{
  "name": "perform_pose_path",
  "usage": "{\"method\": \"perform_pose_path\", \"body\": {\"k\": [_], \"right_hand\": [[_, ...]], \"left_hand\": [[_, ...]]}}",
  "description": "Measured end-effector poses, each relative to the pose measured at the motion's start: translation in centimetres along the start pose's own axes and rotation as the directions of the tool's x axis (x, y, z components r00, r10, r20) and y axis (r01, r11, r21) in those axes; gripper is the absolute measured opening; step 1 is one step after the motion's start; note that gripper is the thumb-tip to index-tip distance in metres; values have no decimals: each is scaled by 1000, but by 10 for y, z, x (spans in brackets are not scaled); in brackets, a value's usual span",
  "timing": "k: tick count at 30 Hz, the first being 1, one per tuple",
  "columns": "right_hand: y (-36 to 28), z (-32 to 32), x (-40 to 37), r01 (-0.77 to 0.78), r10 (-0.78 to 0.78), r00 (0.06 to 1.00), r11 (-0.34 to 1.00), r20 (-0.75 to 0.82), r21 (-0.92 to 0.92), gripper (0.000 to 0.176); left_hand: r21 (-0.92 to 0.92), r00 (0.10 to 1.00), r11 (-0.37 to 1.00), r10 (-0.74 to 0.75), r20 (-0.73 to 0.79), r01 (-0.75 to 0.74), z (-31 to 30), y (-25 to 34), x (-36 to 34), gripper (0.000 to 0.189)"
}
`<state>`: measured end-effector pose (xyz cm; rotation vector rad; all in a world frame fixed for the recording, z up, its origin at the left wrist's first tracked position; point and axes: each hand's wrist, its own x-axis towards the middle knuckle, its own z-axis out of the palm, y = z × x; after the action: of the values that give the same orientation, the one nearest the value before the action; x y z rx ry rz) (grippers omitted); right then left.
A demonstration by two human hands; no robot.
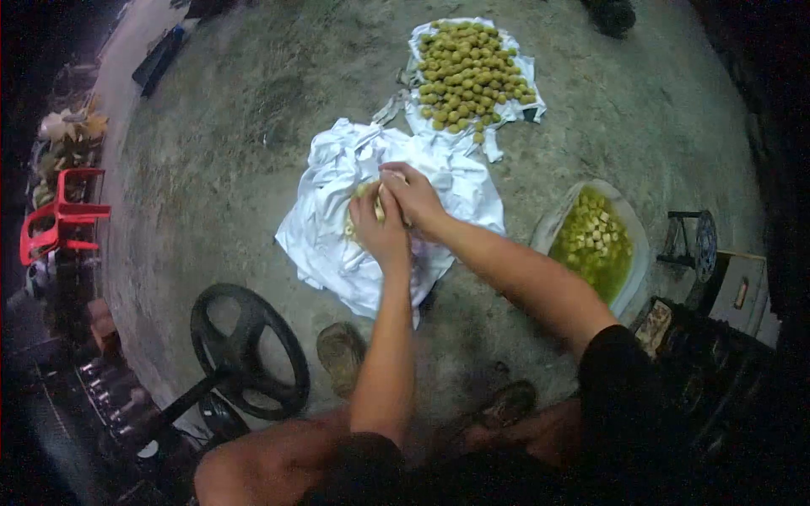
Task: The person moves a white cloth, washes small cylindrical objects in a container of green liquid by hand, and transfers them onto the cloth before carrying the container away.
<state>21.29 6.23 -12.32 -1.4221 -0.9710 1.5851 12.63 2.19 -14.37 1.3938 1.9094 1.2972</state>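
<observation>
A crumpled white cloth (321, 202) is spread on the floor in front of me. Over its middle, my left hand (380, 226) and my right hand (412, 198) are together, fingers curled and pressed close, the right one farther forward. Pale yellowish pieces (349, 226) show beside and under the fingers on the cloth. What the hands grip is mostly hidden by the fingers. To the right, a white tub (639, 253) holds yellow-green liquid with pale cubes (601, 236) in it.
Beyond, many round greenish-yellow balls (472, 76) lie heaped on another white cloth (527, 67). A black steering wheel (249, 350) stands at the left, near my shoe (341, 358). Red plastic chair (63, 215) is far left; a cardboard box (742, 291) is right.
</observation>
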Motion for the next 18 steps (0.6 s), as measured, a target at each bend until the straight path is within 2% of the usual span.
{"method": "perform_pose_path", "body": {"k": [1, 2, 4, 7, 8, 9, 12, 13, 16, 17, 18], "right_hand": [[6, -4, 14, -49, 51, 999, 959, -1, -281, 35], [12, -9, 24, -86, 92, 996, 838, -16, -539, 37], [28, -22, 30, 71, -44, 997, 820, 62, -567, 41], [47, -47, 8, 212, -197, 976, 722, 97, -658, 41], [50, -51, -2, 249, -248, 963, 674, 104, -695, 40], [44, -52, -18, 229, -219, 969, 623, 114, -748, 37], [66, -45, -40, 337, -398, 899, 358, 184, -871, 21], [71, -39, -41, 310, -304, 931, 365, 203, -878, 22], [81, -26, -48, 208, -282, 955, 410, 93, -888, 25], [82, -19, -49, 184, -316, 947, 377, 61, -908, 27], [86, -14, -49, 175, -310, 950, 402, 47, -899, 28]], "left_hand": [[29, 997, 999, -26, 75, 24, -2, -25, 6, 31], [83, 997, 996, 16, 73, -22, -4, -32, 10, 31], [174, 990, 977, 106, 89, -121, -2, -39, 14, 32], [267, 976, 951, 105, 188, -154, -17, -30, 17, 32], [304, 971, 937, 111, 212, -173, -24, -21, 16, 32], [371, 956, 901, 127, 264, -223, -29, -21, 15, 35], [473, 949, 837, 157, 275, -276, -42, -13, 1, 35], [479, 943, 826, 176, 281, -297, -43, -15, -5, 32], [462, 936, 836, 159, 314, -297, -42, -24, -28, 30], [377, 909, 845, 266, 320, -380, -38, -30, -34, 30], [370, 907, 857, 227, 354, -359, -36, -35, -43, 31]]}}
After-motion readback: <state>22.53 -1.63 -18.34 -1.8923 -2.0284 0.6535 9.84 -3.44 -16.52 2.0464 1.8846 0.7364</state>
